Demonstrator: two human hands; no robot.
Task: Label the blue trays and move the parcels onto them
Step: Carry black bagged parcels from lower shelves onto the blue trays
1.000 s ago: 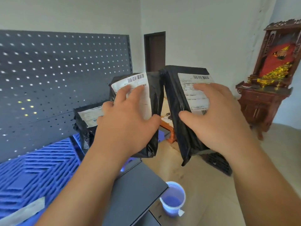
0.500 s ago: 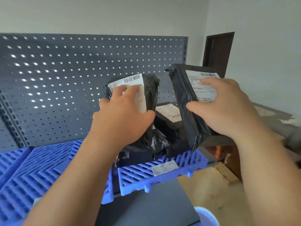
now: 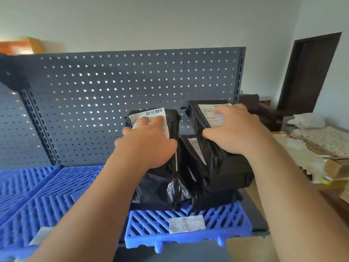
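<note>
My left hand [image 3: 146, 144] grips a black parcel [image 3: 160, 178] with a white barcode label, standing upright on the rightmost blue tray [image 3: 222, 222]. My right hand [image 3: 236, 131] grips a second black parcel [image 3: 226, 167] by its labelled top; it leans to the right over the same tray. Between the two, a third black parcel [image 3: 190, 148] with a label shows in the gap. A white label [image 3: 187, 224] is stuck on the tray's front. More blue trays [image 3: 47, 190] lie to the left, and a pale label [image 3: 40, 235] sits on one of them, partly hidden by my left arm.
A dark grey pegboard [image 3: 113, 95] stands right behind the trays, with a slotted upright [image 3: 39, 129] at the left. Cardboard and patterned cloth [image 3: 321, 144] are piled to the right. A dark doorway [image 3: 309, 72] is at the far right.
Both hands have carried their parcels down toward the rightmost tray. The camera has swung left, so the shelf fills the view and the blue cup has left it.
</note>
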